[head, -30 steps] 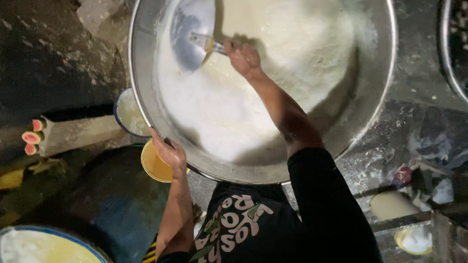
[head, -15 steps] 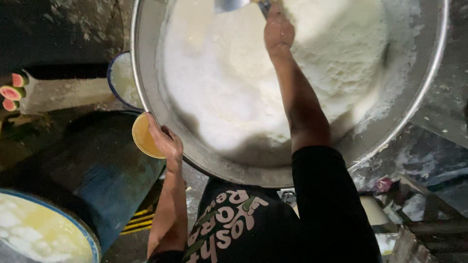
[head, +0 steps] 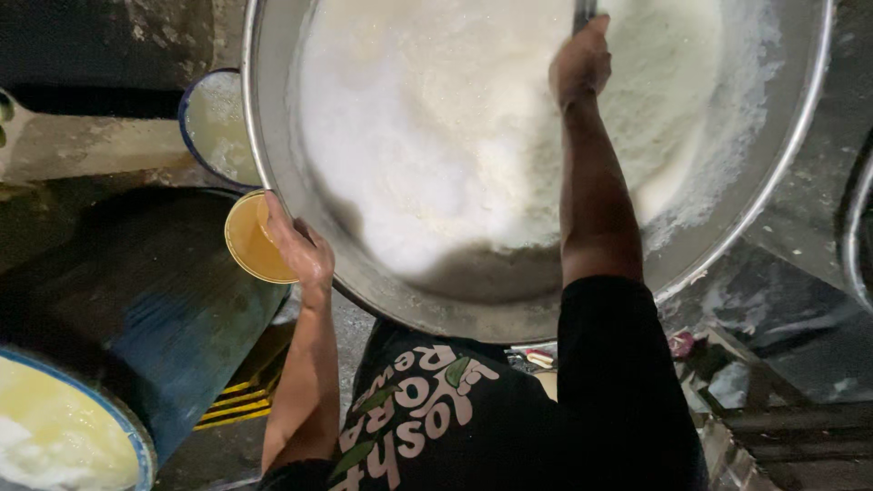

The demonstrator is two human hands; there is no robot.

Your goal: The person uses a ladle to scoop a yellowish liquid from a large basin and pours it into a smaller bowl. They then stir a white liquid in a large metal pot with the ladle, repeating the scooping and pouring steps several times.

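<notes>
The left hand [head: 300,250] grips the pan [head: 509,318] rim beside a yellow bowl [head: 250,244]. The right hand [head: 582,64] is closed around a handle [head: 583,13] over white powder [head: 455,136].

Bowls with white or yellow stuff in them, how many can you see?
4: the big metal basin under the right hand, a yellow bowl by the left hand, a blue-rimmed bowl behind, another bottom left. Others may be cut off.

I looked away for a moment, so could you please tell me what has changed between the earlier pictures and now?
The right hand has carried the metal ladle from the near left of the white mass across to the far side of the big metal basin; the ladle's bowl is now out of view. The left hand still holds the small yellow bowl against the basin's rim. The white mass looks unchanged.
</notes>
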